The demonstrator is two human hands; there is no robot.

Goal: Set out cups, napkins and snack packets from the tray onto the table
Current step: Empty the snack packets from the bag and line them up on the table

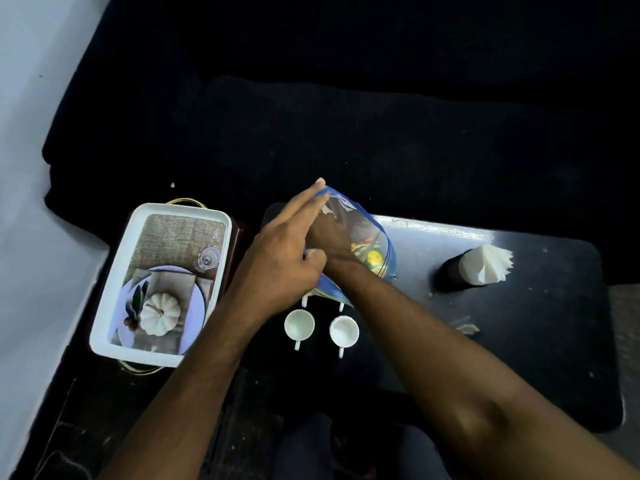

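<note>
A clear zip bag with blue edges [367, 237] stands over the dark table [519, 341], with colourful snack packets [372, 256] showing inside. My left hand [284, 258] holds the bag's near edge, fingers stretched up along its mouth. My right hand [329, 242] is pushed inside the bag; what it grips is hidden. Two white cups [299, 325] [344, 331] stand on the table just in front of the bag. The handles of two more cups peek out beneath it. White folded napkins [488, 265] fan out of a dark holder at the right.
A white tray [114, 296] printed with a pumpkin place-setting picture sits at the left on a brown stand beside the table. A dark sofa [311, 116] runs behind the table. A pale wall fills the left edge. My knees are at the bottom.
</note>
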